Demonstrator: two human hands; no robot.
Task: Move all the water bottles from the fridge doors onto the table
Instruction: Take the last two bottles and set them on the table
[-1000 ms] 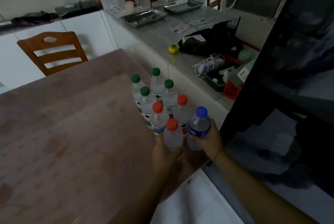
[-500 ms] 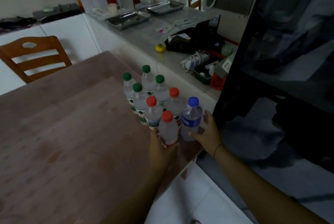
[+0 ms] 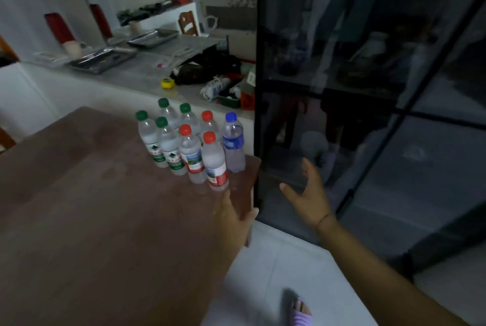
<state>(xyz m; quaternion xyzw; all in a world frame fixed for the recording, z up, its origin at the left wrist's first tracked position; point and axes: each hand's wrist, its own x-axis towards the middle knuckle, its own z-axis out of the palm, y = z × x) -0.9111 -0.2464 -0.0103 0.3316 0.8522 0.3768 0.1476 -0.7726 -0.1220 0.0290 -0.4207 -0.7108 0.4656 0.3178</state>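
Now both hands off (empty), bottles (image 3: 194, 141) standing

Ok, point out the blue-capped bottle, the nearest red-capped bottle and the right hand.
blue-capped bottle (image 3: 233, 141): head view, on its blue label.
nearest red-capped bottle (image 3: 216, 168): head view, on its body.
right hand (image 3: 307, 195): head view, on the palm.

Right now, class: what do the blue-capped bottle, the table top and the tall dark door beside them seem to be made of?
Blue-capped bottle: clear, thin plastic by the look; you see through its ribbed body.
Table: probably wood or a wood-look laminate; reddish-brown, matt, with faint grain streaks.
Dark door: seemingly glossy tinted glass in a black frame; it mirrors the room.
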